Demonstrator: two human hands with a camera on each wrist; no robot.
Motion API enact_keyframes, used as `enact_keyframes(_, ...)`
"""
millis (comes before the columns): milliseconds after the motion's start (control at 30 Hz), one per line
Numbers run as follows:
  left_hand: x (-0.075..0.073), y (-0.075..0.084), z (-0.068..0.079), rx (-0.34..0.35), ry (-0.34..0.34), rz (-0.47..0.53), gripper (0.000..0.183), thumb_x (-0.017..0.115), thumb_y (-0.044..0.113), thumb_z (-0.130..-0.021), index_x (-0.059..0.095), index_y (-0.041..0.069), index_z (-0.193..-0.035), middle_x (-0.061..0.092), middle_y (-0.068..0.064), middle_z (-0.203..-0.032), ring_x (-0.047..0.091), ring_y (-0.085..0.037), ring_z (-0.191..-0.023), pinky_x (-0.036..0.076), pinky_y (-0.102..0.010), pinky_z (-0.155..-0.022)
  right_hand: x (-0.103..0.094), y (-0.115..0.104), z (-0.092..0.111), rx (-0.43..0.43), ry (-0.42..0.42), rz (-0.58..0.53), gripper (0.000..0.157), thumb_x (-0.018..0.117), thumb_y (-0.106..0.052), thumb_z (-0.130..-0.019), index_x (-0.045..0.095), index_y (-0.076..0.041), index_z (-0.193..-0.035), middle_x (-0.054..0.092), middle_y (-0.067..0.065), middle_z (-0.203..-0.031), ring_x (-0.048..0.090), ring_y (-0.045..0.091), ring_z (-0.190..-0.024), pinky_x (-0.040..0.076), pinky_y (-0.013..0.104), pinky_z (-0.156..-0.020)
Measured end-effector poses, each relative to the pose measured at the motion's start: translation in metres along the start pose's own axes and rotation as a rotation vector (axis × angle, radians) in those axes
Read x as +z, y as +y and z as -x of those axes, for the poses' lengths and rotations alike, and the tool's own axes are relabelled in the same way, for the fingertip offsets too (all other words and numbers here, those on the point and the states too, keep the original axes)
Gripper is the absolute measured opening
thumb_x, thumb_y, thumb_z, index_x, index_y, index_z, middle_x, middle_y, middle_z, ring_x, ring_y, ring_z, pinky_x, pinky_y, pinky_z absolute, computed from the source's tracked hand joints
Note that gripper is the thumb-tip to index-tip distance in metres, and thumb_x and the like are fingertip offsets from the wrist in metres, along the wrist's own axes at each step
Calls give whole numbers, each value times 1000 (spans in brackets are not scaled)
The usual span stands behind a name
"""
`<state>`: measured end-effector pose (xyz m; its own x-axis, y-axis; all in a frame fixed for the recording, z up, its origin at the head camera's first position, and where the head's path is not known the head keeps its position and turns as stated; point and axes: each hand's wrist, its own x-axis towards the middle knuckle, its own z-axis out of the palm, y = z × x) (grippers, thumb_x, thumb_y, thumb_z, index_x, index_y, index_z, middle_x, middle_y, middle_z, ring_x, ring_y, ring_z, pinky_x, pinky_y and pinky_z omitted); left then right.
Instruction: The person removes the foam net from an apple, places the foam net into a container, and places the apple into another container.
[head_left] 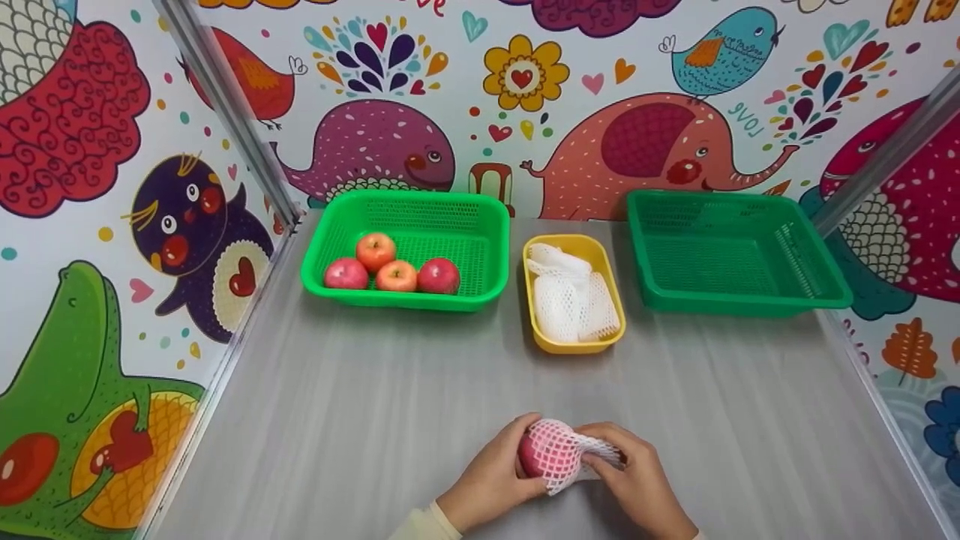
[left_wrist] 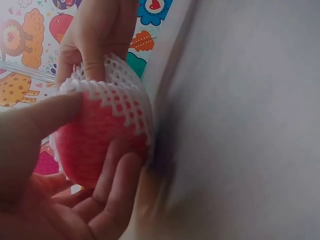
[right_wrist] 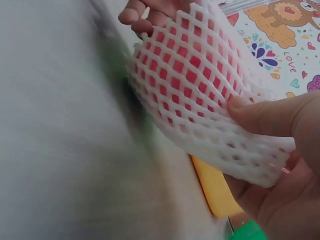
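A red apple (left_wrist: 95,145) sits partly inside a white foam net sleeve (right_wrist: 200,95), above the front of the table. My left hand (head_left: 496,469) holds the apple from the left, thumb at the net's edge and fingers around the bare red side. My right hand (head_left: 636,469) pinches the loose, gathered end of the net on the right, its thumb pressed on the mesh in the right wrist view. The net covers the apple's right part; in the left wrist view its rim crosses the top of the red skin.
A bright green basket (head_left: 405,301) at the back left holds several apples (head_left: 396,276). In the middle, a yellow basket (head_left: 577,347) holds white foam nets (head_left: 559,296). At the back right stands a dark green basket (head_left: 742,304). Patterned walls enclose the grey table (head_left: 390,390).
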<state>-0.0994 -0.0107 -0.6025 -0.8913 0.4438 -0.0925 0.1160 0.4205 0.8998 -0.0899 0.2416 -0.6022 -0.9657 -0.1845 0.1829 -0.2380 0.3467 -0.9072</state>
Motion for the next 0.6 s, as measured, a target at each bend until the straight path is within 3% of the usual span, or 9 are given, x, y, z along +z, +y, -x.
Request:
enact_keyframes(167,1,0,4,-5,21,-6,90,93,42,-88,47,12,-160,54,-3,-155,53,-16,-138,44,-45,-117,-11,-2,-10,-62,63,40,34,81,7,-93,81,-19,-114,78,-5,-110,73,16,-105,54,18,-90)
enact_keyframes(367,2,-5,12,91,79,-28,81,93,36,-89,52,11,-155,58,0,-147,59,-18,-131,51,-42,-110,-36,-7,-33,-162,201,139,47,73,26,-87,83,-11,-115,78,2,-114,70,12,-107,53,14,-84)
enact_keyframes(533,1,-7,15,85,60,-30,75,93,36,-88,56,18,-150,59,7,-139,60,-12,-124,54,-39,-104,-57,-13,-72,-256,332,159,51,64,35,-82,81,3,-118,73,17,-123,66,14,-107,51,11,-73)
enact_keyframes(600,0,-7,15,67,31,-31,74,93,37,-88,56,22,-150,58,9,-137,60,-9,-121,54,-38,-103,-65,-19,-99,-304,394,202,47,63,32,-84,79,7,-121,70,20,-126,64,16,-109,49,10,-79)
